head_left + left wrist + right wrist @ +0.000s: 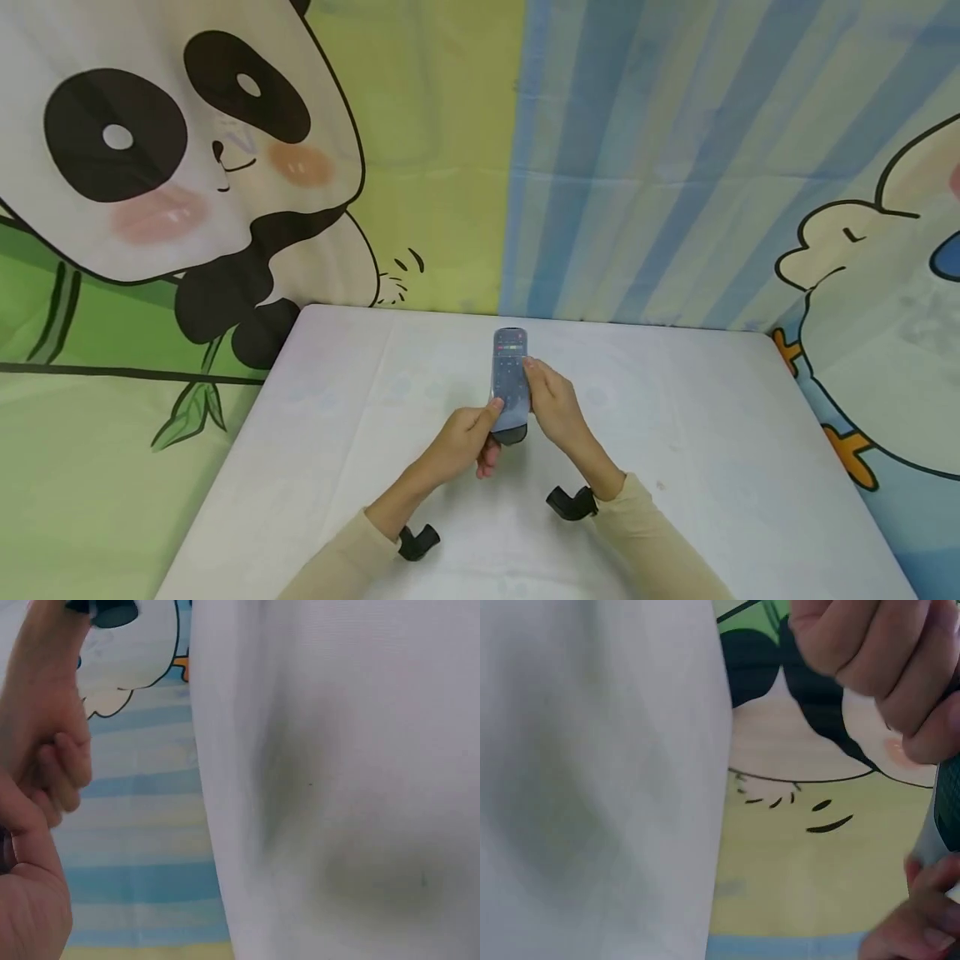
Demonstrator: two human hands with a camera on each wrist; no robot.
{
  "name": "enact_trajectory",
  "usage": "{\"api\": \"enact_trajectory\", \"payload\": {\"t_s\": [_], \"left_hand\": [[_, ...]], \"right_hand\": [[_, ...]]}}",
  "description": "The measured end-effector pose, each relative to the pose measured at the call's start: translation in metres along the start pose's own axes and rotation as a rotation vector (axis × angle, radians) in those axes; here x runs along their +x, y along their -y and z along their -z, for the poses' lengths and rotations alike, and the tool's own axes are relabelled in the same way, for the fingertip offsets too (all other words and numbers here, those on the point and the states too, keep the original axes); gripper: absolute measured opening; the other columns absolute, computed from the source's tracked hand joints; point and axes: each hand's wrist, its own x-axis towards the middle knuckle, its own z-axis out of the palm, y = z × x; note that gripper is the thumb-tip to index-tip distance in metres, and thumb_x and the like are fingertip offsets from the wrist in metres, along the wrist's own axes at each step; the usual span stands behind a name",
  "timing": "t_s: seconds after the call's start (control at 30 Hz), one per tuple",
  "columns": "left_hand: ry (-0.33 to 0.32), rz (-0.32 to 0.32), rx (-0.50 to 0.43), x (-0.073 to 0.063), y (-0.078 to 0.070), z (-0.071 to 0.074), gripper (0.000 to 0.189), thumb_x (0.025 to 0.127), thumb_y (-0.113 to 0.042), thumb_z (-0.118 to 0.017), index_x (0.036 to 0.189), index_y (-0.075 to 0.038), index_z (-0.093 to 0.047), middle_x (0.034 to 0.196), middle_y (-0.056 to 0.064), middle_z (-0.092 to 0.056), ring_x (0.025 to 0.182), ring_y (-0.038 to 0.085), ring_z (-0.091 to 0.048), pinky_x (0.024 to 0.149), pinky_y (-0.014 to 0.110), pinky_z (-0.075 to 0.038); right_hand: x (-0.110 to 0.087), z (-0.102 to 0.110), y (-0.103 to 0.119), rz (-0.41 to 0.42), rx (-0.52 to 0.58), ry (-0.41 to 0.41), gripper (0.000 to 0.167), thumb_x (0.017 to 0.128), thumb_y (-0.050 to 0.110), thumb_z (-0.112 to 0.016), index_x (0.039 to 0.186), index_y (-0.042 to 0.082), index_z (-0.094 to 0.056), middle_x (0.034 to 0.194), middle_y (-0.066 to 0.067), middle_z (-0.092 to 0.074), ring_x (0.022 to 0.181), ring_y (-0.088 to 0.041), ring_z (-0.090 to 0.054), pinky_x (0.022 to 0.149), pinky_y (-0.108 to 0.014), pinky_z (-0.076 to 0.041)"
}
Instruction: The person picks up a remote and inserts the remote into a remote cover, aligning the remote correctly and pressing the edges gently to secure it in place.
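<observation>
Fingers of the left hand (462, 439) and right hand (557, 408) are curled on the remote (510, 379). Progress, as judged: remote is picked up and apparently held above the desk (675, 392). Most of it seems to be covered by a clear bluish sleeve (513, 418), with the dark lower end (511, 436) bare, so sleeve work looks partly done. Whether it is being fitted or pulled off can't be told; finishing that and release look left. Remote is held between both hands, buttons facing the head camera: lower left edge is pinched, left thumb on the face, fingers behind; right edge, higher up, is held by right thumb. Rear contact is mostly hidden.
</observation>
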Motion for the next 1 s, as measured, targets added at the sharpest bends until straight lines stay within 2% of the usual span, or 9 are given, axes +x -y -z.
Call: {"api": "enact_trajectory", "payload": {"t_s": [0.1, 0.23, 0.3, 0.4, 0.57, 0.7, 0.83, 0.9, 1.0], "left_hand": [[0.008, 0.068, -0.079, -0.001, -0.003, 0.008, 0.075, 0.104, -0.060, -0.036, 0.077, 0.004, -0.066, 0.054, 0.006, -0.055, 0.043, 0.016, -0.056, 0.040, 0.029, -0.049], [0.059, 0.114, -0.161, -0.002, -0.005, 0.017, 0.074, 0.104, -0.059, -0.036, 0.080, 0.004, -0.065, 0.055, 0.004, -0.053, 0.044, 0.015, -0.053, 0.042, 0.027, -0.047], [0.081, 0.117, -0.186, -0.002, -0.006, 0.019, 0.073, 0.105, -0.058, -0.035, 0.081, 0.004, -0.064, 0.054, 0.003, -0.052, 0.044, 0.014, -0.052, 0.042, 0.026, -0.046], [0.099, 0.133, -0.198, -0.001, -0.008, 0.019, 0.073, 0.105, -0.059, -0.035, 0.081, 0.005, -0.062, 0.054, 0.002, -0.052, 0.043, 0.013, -0.050, 0.041, 0.025, -0.044], [0.050, 0.128, -0.147, 0.000, -0.009, 0.018, 0.084, 0.103, -0.064, -0.030, 0.079, 0.010, -0.062, 0.053, 0.005, -0.054, 0.042, 0.016, -0.053, 0.040, 0.026, -0.043], [-0.051, 0.087, -0.071, 0.000, -0.009, 0.019, 0.086, 0.101, -0.068, -0.027, 0.077, 0.007, -0.062, 0.054, 0.009, -0.056, 0.042, 0.020, -0.052, 0.039, 0.027, -0.040], [-0.203, -0.016, 0.061, 0.001, -0.009, 0.020, 0.063, 0.104, -0.058, -0.039, 0.084, -0.002, -0.061, 0.063, 0.008, -0.056, 0.050, 0.018, -0.049, 0.044, 0.025, -0.039], [-0.276, -0.086, 0.152, 0.001, -0.010, 0.019, 0.043, 0.105, -0.048, -0.049, 0.093, -0.008, -0.061, 0.074, 0.005, -0.058, 0.063, 0.015, -0.053, 0.051, 0.024, -0.042], [-0.302, -0.205, 0.254, 0.002, -0.010, 0.018, 0.021, 0.102, -0.031, -0.061, 0.112, -0.013, -0.062, 0.100, 0.004, -0.060, 0.086, 0.017, -0.055, 0.068, 0.030, -0.049]], "right_hand": [[0.001, 0.008, -0.007, 0.224, -0.116, -0.005, 0.024, 0.107, 0.013, -0.049, 0.128, 0.007, -0.059, 0.101, -0.009, -0.061, 0.082, -0.020, -0.058, 0.059, -0.031, -0.047], [-0.001, 0.015, -0.018, 0.549, -0.242, 0.075, 0.049, 0.091, -0.006, -0.065, 0.137, 0.010, -0.058, 0.141, -0.017, -0.047, 0.118, -0.031, -0.049, 0.081, -0.041, -0.049], [-0.002, 0.015, -0.021, 0.642, -0.277, 0.128, 0.052, 0.086, -0.006, -0.069, 0.134, 0.013, -0.062, 0.145, -0.016, -0.046, 0.128, -0.035, -0.043, 0.091, -0.047, -0.046], [-0.002, 0.014, -0.023, 0.715, -0.297, 0.141, 0.048, 0.084, -0.001, -0.072, 0.129, 0.016, -0.067, 0.138, -0.014, -0.054, 0.125, -0.035, -0.046, 0.097, -0.048, -0.043], [-0.004, 0.015, -0.026, 0.751, -0.272, 0.114, 0.031, 0.094, 0.011, -0.071, 0.124, 0.013, -0.070, 0.125, -0.011, -0.064, 0.113, -0.033, -0.053, 0.096, -0.046, -0.044], [-0.007, 0.016, -0.030, 0.689, -0.207, 0.128, 0.026, 0.096, 0.021, -0.071, 0.120, 0.012, -0.070, 0.118, -0.006, -0.068, 0.107, -0.027, -0.057, 0.091, -0.041, -0.046], [-0.010, 0.016, -0.030, 0.597, -0.123, 0.129, 0.031, 0.083, 0.004, -0.081, 0.112, 0.011, -0.071, 0.108, -0.003, -0.070, 0.097, -0.022, -0.061, 0.082, -0.037, -0.051], [-0.012, 0.016, -0.028, 0.548, -0.092, 0.130, 0.034, 0.077, -0.004, -0.083, 0.105, 0.009, -0.069, 0.100, -0.003, -0.070, 0.089, -0.021, -0.061, 0.076, -0.036, -0.052], [-0.015, 0.016, -0.020, 0.442, -0.027, 0.157, 0.031, 0.077, -0.010, -0.080, 0.100, 0.007, -0.067, 0.089, -0.003, -0.067, 0.079, -0.020, -0.058, 0.068, -0.034, -0.050]]}}
